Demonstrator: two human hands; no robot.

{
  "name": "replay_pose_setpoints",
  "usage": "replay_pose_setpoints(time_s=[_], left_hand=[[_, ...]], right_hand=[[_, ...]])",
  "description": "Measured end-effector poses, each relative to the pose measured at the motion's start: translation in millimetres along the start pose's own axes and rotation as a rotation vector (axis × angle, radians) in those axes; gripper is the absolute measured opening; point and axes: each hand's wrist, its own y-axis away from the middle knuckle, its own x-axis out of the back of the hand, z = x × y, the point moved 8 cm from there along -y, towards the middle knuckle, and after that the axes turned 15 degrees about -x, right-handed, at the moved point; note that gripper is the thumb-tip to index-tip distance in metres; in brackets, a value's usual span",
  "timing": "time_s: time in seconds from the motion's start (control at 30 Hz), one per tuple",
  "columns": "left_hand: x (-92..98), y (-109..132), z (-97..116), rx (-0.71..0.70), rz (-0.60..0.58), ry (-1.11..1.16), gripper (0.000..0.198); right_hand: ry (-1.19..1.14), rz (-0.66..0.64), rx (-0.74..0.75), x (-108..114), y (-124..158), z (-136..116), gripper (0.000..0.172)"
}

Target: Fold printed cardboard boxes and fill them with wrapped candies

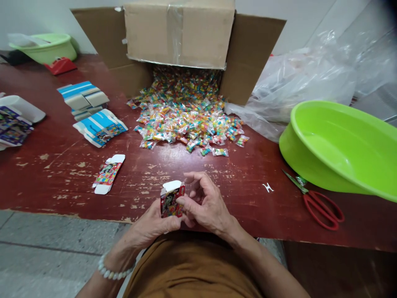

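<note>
1. The small carton [169,207] is held at the near edge of the red tabletop [238,182], taken here as the clock's centre, with 12 o'clock pointing away from the body. It is gripped low on its 8 o'clock side by the left hand [150,221], closed with the thumb across the lower front; the fingers behind are hidden. The right hand [214,205] is half open and loosely curled, its thumb laid on the 3 o'clock edge; whether any weight is borne by it cannot be told.

2. Very light, thin, fairly stiff card is to be expected, a little slick on the printed face and easily creased. It is best taken by the side edges, where the folds are firmest; the broad face could be dented by a hard pinch.

3. A red front with dark, colourful cartoon print is shown, and a plain white flap [172,185] is raised at the top.

4. At 10 o'clock, a flattened carton [107,174] is laid, white tabs spread.

5. At 3 o'clock, red-handled scissors [305,192] are seen.

6. Farther off, at 12 o'clock, wrapped candies [186,124] are heaped.
</note>
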Motion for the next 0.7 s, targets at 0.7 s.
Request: replay_pose_setpoints(time_s=[0.7], left_hand=[[-13.5, 2, 2, 0.005, -0.214, -0.110, 0.054]], right_hand=[[0.159, -0.006, 0.273, 12, 0, -24, 0.006]])
